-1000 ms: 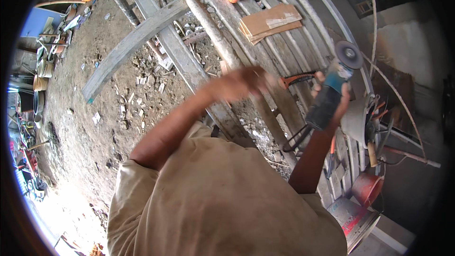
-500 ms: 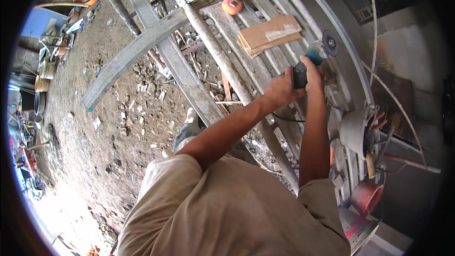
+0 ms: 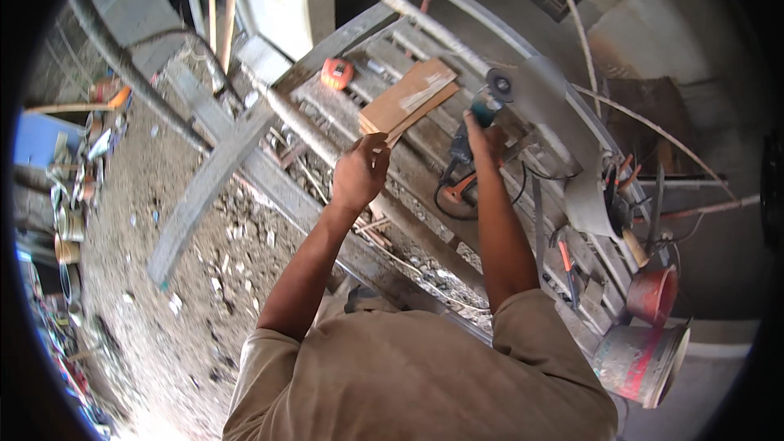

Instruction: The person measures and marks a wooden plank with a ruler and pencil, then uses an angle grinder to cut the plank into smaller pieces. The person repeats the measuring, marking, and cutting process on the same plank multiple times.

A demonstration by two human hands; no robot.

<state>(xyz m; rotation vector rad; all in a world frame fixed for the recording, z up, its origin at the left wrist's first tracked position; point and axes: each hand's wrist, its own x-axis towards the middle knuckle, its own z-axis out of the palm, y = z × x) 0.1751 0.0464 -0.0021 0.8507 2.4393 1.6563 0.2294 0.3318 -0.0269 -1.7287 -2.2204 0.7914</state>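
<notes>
An angle grinder (image 3: pixel 461 145) with a teal head and a dark body is in my right hand (image 3: pixel 487 144). Its round disc (image 3: pixel 499 84) points away from me, over the slatted wooden bench (image 3: pixel 426 175). My left hand (image 3: pixel 361 173), fingers loosely bent and apart, is at the near corner of a small stack of thin brown boards (image 3: pixel 408 98). Whether its fingertips touch the boards I cannot tell. The top board bears a pale, torn patch. Left of the stack lies an orange tape measure (image 3: pixel 336 73) on the slats.
A black cord loops below the grinder near an orange-handled tool (image 3: pixel 460 189). Another orange-handled tool (image 3: pixel 565 257) lies on the slats at right, beside a red bucket (image 3: pixel 653 294) and a paint-stained pail (image 3: pixel 641 363). A grey plank (image 3: pixel 212 188) juts left over rubble-strewn ground.
My left hand has let go of the grinder and moved left to the boards. My right hand still holds the grinder. The view has shifted, showing more of the bench's right end.
</notes>
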